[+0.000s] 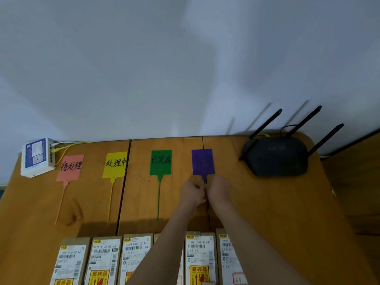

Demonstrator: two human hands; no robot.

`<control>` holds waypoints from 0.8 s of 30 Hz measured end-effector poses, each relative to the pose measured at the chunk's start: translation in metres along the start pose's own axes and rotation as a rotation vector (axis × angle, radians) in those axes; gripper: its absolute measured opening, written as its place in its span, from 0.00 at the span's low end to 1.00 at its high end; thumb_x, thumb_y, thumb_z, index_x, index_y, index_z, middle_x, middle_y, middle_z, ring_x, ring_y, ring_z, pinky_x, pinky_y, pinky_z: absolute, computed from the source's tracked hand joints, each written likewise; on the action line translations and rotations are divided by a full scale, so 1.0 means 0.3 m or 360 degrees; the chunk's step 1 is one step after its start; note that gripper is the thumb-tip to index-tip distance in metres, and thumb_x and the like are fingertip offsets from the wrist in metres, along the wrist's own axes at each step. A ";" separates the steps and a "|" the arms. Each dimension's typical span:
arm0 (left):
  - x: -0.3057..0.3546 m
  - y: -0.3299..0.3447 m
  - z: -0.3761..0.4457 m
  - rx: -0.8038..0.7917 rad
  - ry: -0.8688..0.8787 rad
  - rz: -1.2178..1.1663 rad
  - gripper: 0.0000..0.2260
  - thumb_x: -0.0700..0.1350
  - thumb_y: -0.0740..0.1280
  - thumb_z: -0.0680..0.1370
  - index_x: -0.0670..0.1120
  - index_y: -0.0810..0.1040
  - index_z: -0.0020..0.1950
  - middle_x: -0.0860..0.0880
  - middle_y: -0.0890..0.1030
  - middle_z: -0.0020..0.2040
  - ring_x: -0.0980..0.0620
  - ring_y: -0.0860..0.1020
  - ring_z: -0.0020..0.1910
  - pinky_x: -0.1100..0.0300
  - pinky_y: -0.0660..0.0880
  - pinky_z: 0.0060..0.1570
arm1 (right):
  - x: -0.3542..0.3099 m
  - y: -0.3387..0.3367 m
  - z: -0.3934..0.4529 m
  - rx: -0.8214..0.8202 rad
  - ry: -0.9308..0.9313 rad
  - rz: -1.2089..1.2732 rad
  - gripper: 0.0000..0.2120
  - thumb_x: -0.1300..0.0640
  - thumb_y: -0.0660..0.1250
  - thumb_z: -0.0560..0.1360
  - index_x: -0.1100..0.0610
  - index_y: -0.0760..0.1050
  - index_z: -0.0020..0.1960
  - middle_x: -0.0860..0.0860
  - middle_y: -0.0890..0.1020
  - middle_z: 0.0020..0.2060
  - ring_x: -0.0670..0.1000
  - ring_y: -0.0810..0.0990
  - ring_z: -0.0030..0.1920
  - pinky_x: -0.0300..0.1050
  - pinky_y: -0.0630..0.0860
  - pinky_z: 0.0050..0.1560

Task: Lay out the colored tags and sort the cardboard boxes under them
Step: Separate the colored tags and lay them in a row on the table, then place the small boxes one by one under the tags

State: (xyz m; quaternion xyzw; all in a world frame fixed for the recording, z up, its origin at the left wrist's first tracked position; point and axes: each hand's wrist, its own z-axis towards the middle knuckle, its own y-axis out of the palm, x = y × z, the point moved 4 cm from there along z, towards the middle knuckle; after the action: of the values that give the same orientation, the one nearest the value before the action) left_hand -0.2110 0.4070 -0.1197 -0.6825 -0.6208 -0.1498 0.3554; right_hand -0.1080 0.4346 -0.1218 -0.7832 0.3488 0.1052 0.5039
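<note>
Your left hand [192, 192] and right hand [219, 188] both pinch the purple tag [203, 161] by its stem, right of the green tag [160, 162], far beyond the cardboard boxes [104, 262]

Boxes [144, 260] cut off at btm edge; purple tag [203, 162] stem hidden behind hands, writing illegible.

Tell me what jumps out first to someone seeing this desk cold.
Four bright tags lie in a row across the wooden table: pink tag, yellow tag, green tag, purple tag. The left hand and right hand meet at the purple tag's stem. A black router sits far right, and labelled cardboard boxes line the near edge.
</note>
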 end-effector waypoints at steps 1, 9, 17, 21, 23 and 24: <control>0.003 -0.006 -0.009 0.0006 -0.0008 0.0029 0.12 0.34 0.64 0.75 0.44 0.74 0.33 0.41 0.81 0.38 0.40 0.83 0.44 0.43 0.82 0.47 | -0.001 -0.014 -0.008 0.0012 -0.0002 0.0032 0.16 0.61 0.64 0.75 0.52 0.70 0.29 0.49 0.77 0.29 0.48 0.72 0.28 0.42 0.68 0.28; -0.014 -0.106 -0.197 0.0073 0.0027 0.0130 0.10 0.38 0.67 0.76 0.42 0.80 0.57 0.43 0.83 0.51 0.46 0.83 0.50 0.49 0.82 0.52 | 0.005 -0.165 -0.196 0.0001 0.0149 0.0252 0.15 0.64 0.64 0.78 0.55 0.67 0.34 0.51 0.73 0.32 0.52 0.76 0.36 0.46 0.74 0.37; -0.105 -0.330 -0.572 0.0202 0.0111 0.0032 0.08 0.38 0.64 0.77 0.42 0.83 0.51 0.41 0.82 0.45 0.44 0.80 0.43 0.55 0.81 0.40 | 0.061 -0.246 -0.515 -0.0065 0.0167 0.0479 0.12 0.60 0.64 0.78 0.59 0.71 0.36 0.54 0.75 0.33 0.54 0.76 0.35 0.47 0.73 0.35; -0.261 -0.483 -0.725 0.0337 0.0054 0.0068 0.06 0.41 0.64 0.74 0.45 0.77 0.37 0.43 0.75 0.37 0.48 0.72 0.36 0.50 0.78 0.37 | 0.042 -0.228 -0.666 -0.0179 0.0124 0.0551 0.09 0.64 0.62 0.76 0.60 0.69 0.37 0.59 0.76 0.35 0.59 0.78 0.34 0.51 0.79 0.35; -0.357 -0.566 -0.763 0.0410 -0.0003 0.0075 0.05 0.40 0.64 0.73 0.46 0.73 0.37 0.43 0.73 0.37 0.49 0.71 0.35 0.55 0.72 0.35 | 0.015 -0.200 -0.731 -0.0253 0.0117 0.0622 0.08 0.65 0.61 0.78 0.61 0.69 0.39 0.59 0.75 0.38 0.61 0.80 0.37 0.57 0.83 0.42; -0.384 -0.602 -0.806 0.0454 -0.0034 0.0051 0.05 0.39 0.64 0.73 0.46 0.73 0.37 0.43 0.73 0.37 0.48 0.71 0.36 0.56 0.72 0.35 | 0.000 -0.183 -0.762 -0.0295 0.0102 0.0645 0.08 0.64 0.61 0.78 0.61 0.69 0.40 0.59 0.76 0.39 0.61 0.81 0.39 0.58 0.83 0.45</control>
State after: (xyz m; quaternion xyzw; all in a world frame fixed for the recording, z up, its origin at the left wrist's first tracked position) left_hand -0.3473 0.1552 0.0297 -0.6365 -0.6286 -0.0470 0.4445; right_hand -0.1150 0.2512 0.0250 -0.7429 0.5038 0.2108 0.3871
